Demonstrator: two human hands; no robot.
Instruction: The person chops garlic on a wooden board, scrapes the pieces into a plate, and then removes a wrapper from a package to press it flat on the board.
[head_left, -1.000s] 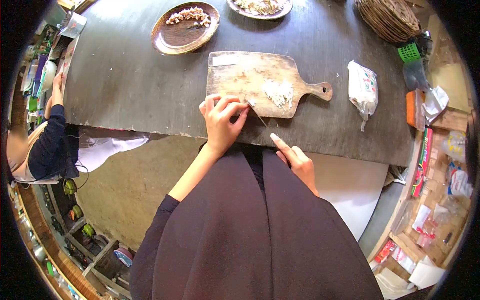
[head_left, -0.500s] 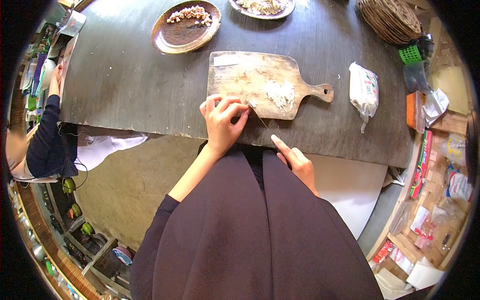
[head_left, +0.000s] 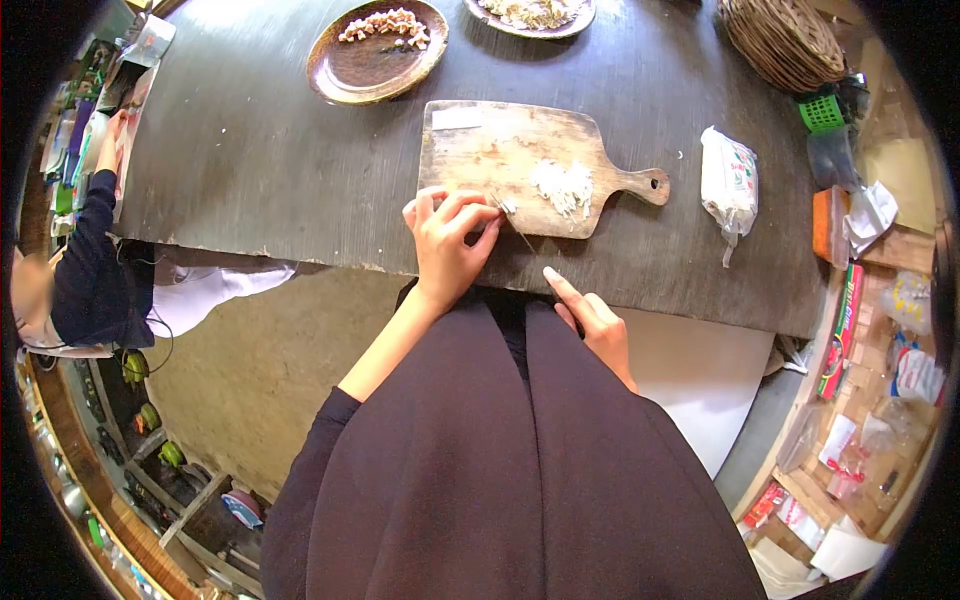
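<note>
A wooden cutting board [head_left: 510, 130] with a handle lies near the table's front edge. On its right half is a small heap of thinly chopped white food [head_left: 563, 188]. My left hand [head_left: 455, 240] presses its bunched fingertips at the board's lower left; what they hold is hidden. My right hand [head_left: 597, 325] is wrapped round the handle of a knife, its index finger stretched along the top. The thin knife blade [head_left: 524, 238] reaches to the board beside my left fingertips, with a few white slivers [head_left: 509, 207] at its tip.
Beyond the board stand a brown plate [head_left: 375, 75] of diced pieces and another plate [head_left: 545, 33] of shredded food. A white plastic packet [head_left: 729, 180] lies right of the board. Woven trays [head_left: 782, 45] are stacked at the back right. A co-worker's arm [head_left: 88, 220] reaches over the left end.
The knife blade has tilted slightly beside my left fingertips, and less of it shows. Both hands stay in nearly the same place. The whole view has shifted a little.
</note>
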